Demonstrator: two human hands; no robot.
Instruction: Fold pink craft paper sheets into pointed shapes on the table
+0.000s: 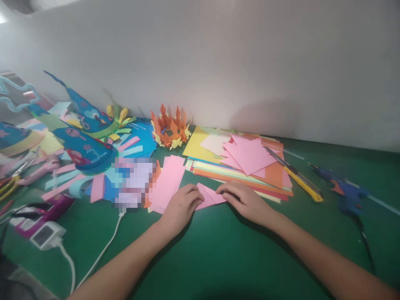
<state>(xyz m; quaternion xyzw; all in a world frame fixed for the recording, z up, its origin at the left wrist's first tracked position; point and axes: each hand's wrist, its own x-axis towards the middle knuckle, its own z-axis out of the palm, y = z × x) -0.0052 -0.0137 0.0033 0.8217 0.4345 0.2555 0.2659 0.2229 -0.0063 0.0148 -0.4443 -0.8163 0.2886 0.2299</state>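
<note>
A folded piece of pink paper [206, 197] lies on the green table [218, 254], with creases and slanted edges showing. My left hand [183, 205] is closed on its left end, fingers curled together. At the right tip of the same paper, my right hand [245, 200] pinches it between thumb and fingers. Left of my left hand is a stack of pink paper strips [167, 179]. Behind my hands, pink square sheets [250, 155] rest on a pile of coloured paper [271, 177].
An orange paper crown [170, 131] stands at the back. Blue cone hats [89, 152] and scissors [14, 185] are on the left, near a power strip [46, 233] with white cables. A yellow cutter [303, 183] and a blue glue gun [348, 196] lie right.
</note>
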